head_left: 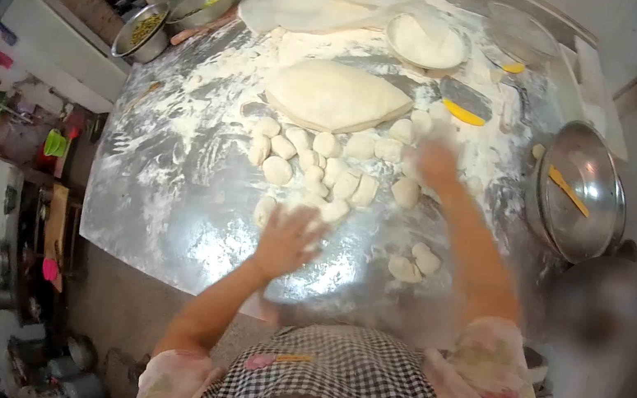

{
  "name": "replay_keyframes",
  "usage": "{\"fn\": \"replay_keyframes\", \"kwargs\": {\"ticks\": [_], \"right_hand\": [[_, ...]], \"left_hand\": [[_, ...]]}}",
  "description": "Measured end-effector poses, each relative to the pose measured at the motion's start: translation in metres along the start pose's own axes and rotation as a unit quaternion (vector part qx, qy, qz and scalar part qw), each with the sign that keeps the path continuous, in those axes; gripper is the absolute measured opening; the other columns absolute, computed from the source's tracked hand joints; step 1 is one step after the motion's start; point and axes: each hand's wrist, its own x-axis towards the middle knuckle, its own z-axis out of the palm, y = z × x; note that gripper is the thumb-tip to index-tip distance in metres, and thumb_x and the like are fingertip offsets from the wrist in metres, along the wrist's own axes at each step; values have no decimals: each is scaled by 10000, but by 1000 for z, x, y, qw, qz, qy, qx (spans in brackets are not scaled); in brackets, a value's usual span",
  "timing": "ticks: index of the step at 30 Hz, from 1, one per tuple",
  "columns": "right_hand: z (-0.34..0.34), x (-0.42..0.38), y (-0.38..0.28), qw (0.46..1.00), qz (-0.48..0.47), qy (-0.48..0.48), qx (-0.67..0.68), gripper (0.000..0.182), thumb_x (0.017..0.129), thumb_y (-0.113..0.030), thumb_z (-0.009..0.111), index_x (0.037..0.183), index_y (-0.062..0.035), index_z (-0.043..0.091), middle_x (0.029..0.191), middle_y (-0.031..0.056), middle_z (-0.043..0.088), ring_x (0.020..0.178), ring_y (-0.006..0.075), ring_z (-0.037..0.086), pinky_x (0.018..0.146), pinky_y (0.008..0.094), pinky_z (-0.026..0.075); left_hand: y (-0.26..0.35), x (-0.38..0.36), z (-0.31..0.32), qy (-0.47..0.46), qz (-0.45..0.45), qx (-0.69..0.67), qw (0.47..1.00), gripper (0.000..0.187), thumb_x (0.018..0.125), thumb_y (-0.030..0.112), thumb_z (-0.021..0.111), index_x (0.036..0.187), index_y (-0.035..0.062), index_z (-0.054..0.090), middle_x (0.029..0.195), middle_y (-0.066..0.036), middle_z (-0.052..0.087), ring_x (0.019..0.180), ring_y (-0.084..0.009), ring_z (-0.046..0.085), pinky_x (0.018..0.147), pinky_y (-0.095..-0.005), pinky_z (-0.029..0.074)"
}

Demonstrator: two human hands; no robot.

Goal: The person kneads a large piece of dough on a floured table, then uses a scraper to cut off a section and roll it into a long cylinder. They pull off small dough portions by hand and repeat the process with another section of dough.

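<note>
Several floury dough pieces [328, 145] lie in a loose group on the metal table, in front of a large dough mass [339, 97]. My left hand [288, 241] has its fingers spread at the near edge of the group, over or against the nearest pieces. My right hand [434, 161] is blurred at the group's right side, beside a dough piece [405, 192]; its fingers are smeared by motion. A few more pieces [406, 269] sit apart, nearer to me on the right.
A scraper with a yellow edge [463, 113] and a bowl of flour [426, 43] lie behind the dough. Large metal bowls [578, 190] stand on the right. Two bowls with food [141, 33] are at the back left. Flour covers much of the metal table [144, 196].
</note>
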Motion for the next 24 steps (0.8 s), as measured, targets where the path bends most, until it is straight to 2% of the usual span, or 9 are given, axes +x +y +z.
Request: {"fn": "replay_keyframes", "kwargs": {"ticks": [4, 6, 8, 11, 12, 19, 21, 22, 24], "right_hand": [[11, -62, -130, 964, -220, -137, 60, 695, 872, -544, 507, 1427, -147, 372, 1536, 140, 211, 1431, 354, 106, 1096, 649, 63], [43, -92, -135, 940, -322, -105, 43, 683, 874, -533, 511, 1419, -143, 383, 1531, 143, 222, 1432, 356, 95, 1090, 655, 114], [47, -107, -105, 923, -376, -83, 29, 645, 864, -499, 546, 1392, -152, 423, 1512, 144, 253, 1422, 356, 131, 1076, 655, 164], [-14, -99, -60, 955, -228, -188, -21, 620, 802, -423, 650, 1350, -187, 480, 1464, 133, 328, 1396, 354, 200, 1064, 659, 173], [-14, -88, -31, 972, -205, -116, 11, 612, 787, -383, 670, 1341, -198, 487, 1450, 136, 341, 1390, 355, 213, 1058, 665, 164], [25, 16, 10, 993, -108, 49, 19, 764, 799, -534, 624, 1428, -178, 374, 1480, 214, 272, 1370, 390, 233, 1062, 635, 168], [38, 16, -42, 987, -143, -37, 67, 794, 819, -594, 562, 1447, -162, 338, 1500, 220, 225, 1374, 412, 214, 1066, 644, 149], [36, -1, -72, 980, -180, -54, 59, 784, 831, -616, 529, 1442, -157, 349, 1508, 218, 213, 1383, 420, 194, 1076, 645, 125], [26, -47, -121, 963, -267, -6, 23, 756, 850, -635, 488, 1420, -147, 391, 1514, 207, 222, 1394, 418, 175, 1092, 639, 95]], "left_hand": [[-113, 10, 22, 71, -369, -81, 923, 426, 872, 322, 502, 1219, 80, 552, 1232, -230, 523, 1128, -365, 498, 974, -500, 354], [-152, 44, 27, 293, -371, -16, 881, 425, 837, 358, 548, 1130, 51, 582, 1145, -200, 568, 1113, -377, 507, 983, -465, 362], [-125, 105, -22, -107, -306, 48, 945, 490, 847, 401, 554, 1173, 34, 547, 1230, -210, 533, 1185, -383, 467, 1007, -537, 320], [-33, 147, 25, 123, -330, -4, 936, 660, 828, 530, 546, 1276, 53, 465, 1334, -209, 453, 1263, -401, 390, 1032, -644, 227], [-4, 154, 3, -10, -272, -73, 959, 676, 814, 512, 585, 1299, 58, 460, 1372, -216, 412, 1286, -402, 363, 1052, -626, 218], [66, 32, 34, 18, 9, -138, 990, 590, 789, 307, 668, 1326, 148, 483, 1405, -181, 398, 1321, -398, 341, 1065, -560, 269], [24, 18, 16, 51, -85, -84, 991, 487, 739, 174, 655, 1196, 24, 575, 1394, -205, 406, 1237, -392, 418, 1017, -530, 309], [1, 19, -9, -25, -273, -146, 951, 508, 739, 190, 652, 1201, 1, 556, 1378, -213, 419, 1190, -398, 440, 987, -530, 324], [-56, 2, 4, 138, -315, 56, 938, 476, 833, 313, 589, 1214, 30, 556, 1336, -235, 457, 1191, -419, 441, 1013, -555, 289]]}}
